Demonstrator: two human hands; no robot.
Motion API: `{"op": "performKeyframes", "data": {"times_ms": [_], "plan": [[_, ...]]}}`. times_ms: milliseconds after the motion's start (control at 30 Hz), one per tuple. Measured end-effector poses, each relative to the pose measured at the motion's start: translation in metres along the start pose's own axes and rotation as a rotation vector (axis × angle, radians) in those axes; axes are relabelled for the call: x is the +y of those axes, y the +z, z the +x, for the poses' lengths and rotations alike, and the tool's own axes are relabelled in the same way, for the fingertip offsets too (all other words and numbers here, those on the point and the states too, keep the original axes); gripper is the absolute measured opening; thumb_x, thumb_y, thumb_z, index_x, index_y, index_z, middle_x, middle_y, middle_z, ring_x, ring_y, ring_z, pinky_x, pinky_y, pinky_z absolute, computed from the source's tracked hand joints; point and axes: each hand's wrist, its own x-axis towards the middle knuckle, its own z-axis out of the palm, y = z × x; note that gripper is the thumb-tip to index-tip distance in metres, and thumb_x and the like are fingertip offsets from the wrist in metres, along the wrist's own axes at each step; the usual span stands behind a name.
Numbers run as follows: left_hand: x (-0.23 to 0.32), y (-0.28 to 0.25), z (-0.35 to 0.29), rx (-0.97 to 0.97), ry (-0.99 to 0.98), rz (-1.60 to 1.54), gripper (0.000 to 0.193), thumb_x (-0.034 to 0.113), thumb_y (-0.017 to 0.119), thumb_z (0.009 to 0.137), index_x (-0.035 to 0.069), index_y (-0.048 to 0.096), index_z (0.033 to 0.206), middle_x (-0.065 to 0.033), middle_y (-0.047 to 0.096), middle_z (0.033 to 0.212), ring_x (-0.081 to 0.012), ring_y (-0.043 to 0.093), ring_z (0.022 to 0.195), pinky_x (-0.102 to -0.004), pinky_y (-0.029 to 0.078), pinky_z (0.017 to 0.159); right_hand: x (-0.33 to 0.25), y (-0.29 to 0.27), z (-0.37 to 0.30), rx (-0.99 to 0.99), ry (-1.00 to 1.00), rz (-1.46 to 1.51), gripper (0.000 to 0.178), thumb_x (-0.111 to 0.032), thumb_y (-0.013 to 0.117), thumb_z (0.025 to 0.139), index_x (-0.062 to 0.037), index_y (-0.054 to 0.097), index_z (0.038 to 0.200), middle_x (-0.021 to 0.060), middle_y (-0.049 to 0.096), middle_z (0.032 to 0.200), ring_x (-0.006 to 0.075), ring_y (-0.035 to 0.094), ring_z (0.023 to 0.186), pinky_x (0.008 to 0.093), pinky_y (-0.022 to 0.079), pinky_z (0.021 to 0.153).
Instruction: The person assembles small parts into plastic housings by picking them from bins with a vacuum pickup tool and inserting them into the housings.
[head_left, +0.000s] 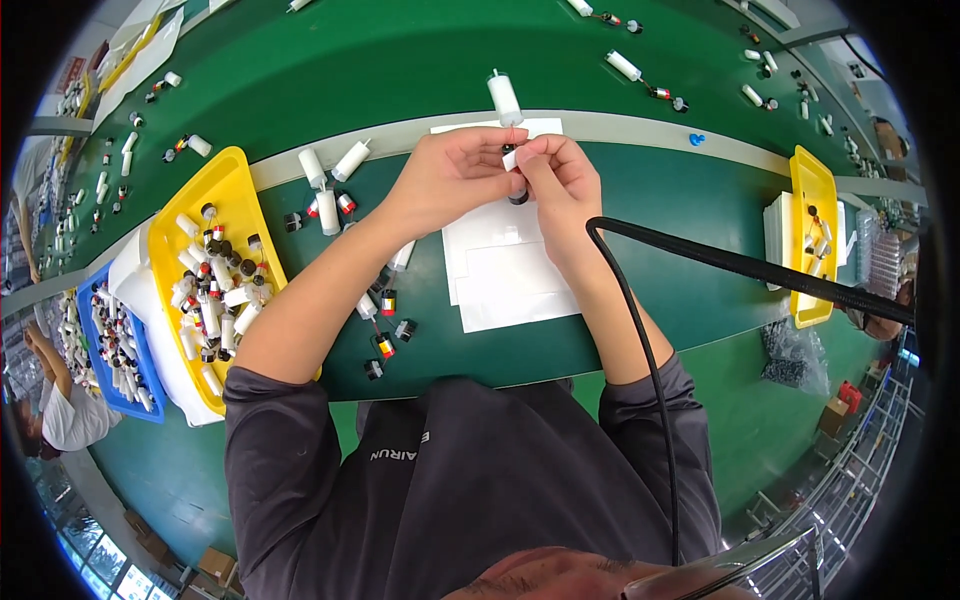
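Observation:
My left hand [450, 178] is closed with its fingertips on a small dark cylindrical part [519, 197], which shows between both hands. A thin wire seems to run from it to a white cylinder [504, 97] just beyond my fingers, at the belt's edge. My right hand [563, 185] pinches a small white label [510, 160] against the dark part. Fingers cover most of that part. Below the hands lie white paper sheets [520, 290] on the green table. Several similar white cylinders with wired red and black parts [328, 212] lie beside my left forearm.
A yellow tray [158, 245] full of such pieces stands at left, with a blue tray [150, 400] beyond it. Another yellow tray [800, 200] stands at right. A black cable [740, 262] crosses near my right forearm. The green belt [420, 60] carries scattered pieces and a blue bit [697, 139].

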Motion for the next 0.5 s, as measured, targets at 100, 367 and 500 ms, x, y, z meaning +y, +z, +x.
{"op": "performKeyframes", "data": {"times_ms": [100, 367, 500], "plan": [[-0.002, 0.002, 0.001, 0.016, 0.0, -0.063, 0.039, 0.002, 0.068, 0.095, -0.002, 0.062, 0.133, -0.0093, 0.07, 0.121, -0.0159, 0.068, 0.106, -0.0306, 0.055, 0.096, 0.0, 0.003, -0.004, 0.037, -0.031, 0.011, 0.008, -0.004, 0.064, 0.097, -0.0006, 0.06, 0.103, 0.0025, 0.066, 0.083, 0.008, 0.062, 0.076, 0.0224, 0.047, 0.068], [-0.001, -0.001, 0.006, 0.013, 0.025, -0.079, 0.035, 0.006, 0.064, 0.099, -0.001, 0.064, 0.133, -0.0104, 0.07, 0.125, -0.0166, 0.066, 0.112, -0.032, 0.053, 0.099, -0.007, -0.009, 0.003, -0.003, -0.026, 0.024, 0.02, -0.009, 0.064, 0.098, -0.0081, 0.056, 0.116, -0.004, 0.057, 0.079, 0.0058, 0.047, 0.067, 0.0222, 0.039, 0.064], [0.006, -0.004, 0.003, -0.066, 0.13, -0.05, 0.038, 0.003, 0.062, 0.1, -0.001, 0.06, 0.137, -0.0114, 0.068, 0.127, -0.0159, 0.066, 0.111, -0.0319, 0.053, 0.1, -0.024, -0.019, 0.012, -0.25, 0.368, 0.466, 0.016, -0.011, 0.063, 0.099, -0.0106, 0.056, 0.113, -0.0061, 0.051, 0.074, 0.0065, 0.039, 0.06, 0.0239, 0.038, 0.062]]}}
